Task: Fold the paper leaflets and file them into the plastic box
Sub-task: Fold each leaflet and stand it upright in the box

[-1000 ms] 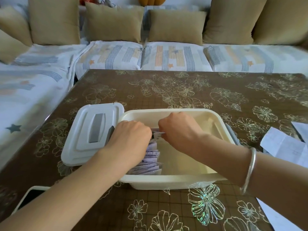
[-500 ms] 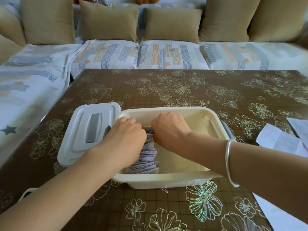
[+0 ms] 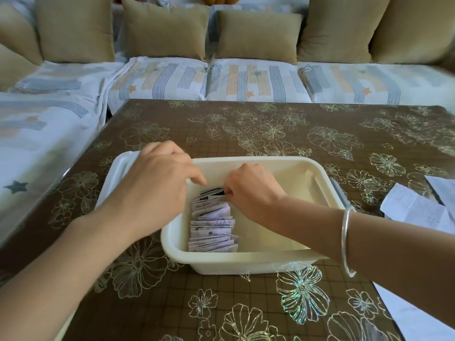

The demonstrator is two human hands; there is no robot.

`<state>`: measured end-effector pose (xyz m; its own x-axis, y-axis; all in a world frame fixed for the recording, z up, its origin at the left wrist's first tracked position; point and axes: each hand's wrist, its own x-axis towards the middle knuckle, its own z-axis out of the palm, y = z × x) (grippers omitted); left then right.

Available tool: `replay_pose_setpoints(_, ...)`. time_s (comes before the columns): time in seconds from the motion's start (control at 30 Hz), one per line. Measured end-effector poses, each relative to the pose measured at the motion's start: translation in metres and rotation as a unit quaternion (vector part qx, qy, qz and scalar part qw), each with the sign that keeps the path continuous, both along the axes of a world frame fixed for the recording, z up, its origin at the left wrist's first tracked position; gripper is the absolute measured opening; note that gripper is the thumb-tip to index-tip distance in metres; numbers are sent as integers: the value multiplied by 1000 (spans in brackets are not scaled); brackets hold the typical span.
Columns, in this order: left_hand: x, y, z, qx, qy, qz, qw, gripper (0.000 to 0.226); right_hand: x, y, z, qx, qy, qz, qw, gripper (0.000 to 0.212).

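A cream plastic box [image 3: 246, 260] stands on the brown flowered table. A row of folded paper leaflets [image 3: 212, 228] stands on edge along its left side. My right hand [image 3: 252, 193] reaches into the box, fingers curled, and pinches the folded leaflet [image 3: 213, 193] at the far end of the row. My left hand [image 3: 157, 188] hovers over the box's left rim with loosely curled fingers. One finger points toward the row and the hand holds nothing.
The box's white lid [image 3: 118, 168] lies left of the box, mostly hidden under my left hand. Unfolded paper sheets [image 3: 413, 209] lie at the table's right edge. A sofa with tan cushions [image 3: 256, 35] runs along the table's far and left sides.
My left hand has lifted out of the box and moved back and left over the lid. My right hand stays at the far end of the leaflet row.
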<state>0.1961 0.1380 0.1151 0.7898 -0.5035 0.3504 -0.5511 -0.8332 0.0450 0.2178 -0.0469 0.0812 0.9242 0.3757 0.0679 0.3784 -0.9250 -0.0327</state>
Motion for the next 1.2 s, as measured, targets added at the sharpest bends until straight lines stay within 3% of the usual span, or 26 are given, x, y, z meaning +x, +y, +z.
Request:
replay_pose_setpoints(0.13,-6,11,-6,-65,13,4,998,43,0,2,-4,84,46,-23,995,27)
replay_pose_setpoints(0.27,-12,9,-13,-104,35,5,994,44,-2,6,-6,181,164,-68,967,38)
replay_pose_setpoints(0.37,-12,6,-16,-129,61,17,990,47,-5,0,-2,260,227,-119,931,33)
replay_pose_setpoints(0.47,-13,6,-17,-144,78,23,986,50,-7,-8,1,300,235,-155,911,24)
replay_pose_setpoints(0.63,-15,4,-15,-159,87,29,983,50,-10,-4,4,336,291,-173,879,33)
replay_pose_setpoints(0.7,-15,3,-14,-157,88,30,983,49,-11,-1,7,315,289,-156,891,35)
replay_pose_setpoints(0.83,-17,1,-13,-155,85,39,984,47,-16,1,15,178,227,-79,954,49)
replay_pose_setpoints(0.93,-18,0,-11,-155,76,38,984,45,-17,1,13,129,208,-59,968,50)
replay_pose_setpoints(1.07,-27,-8,-2,-169,64,36,983,43,-22,-6,25,142,187,-54,971,45)
replay_pose_setpoints(1.2,-47,-39,5,-196,69,12,978,41,-38,-36,44,287,142,-53,946,40)
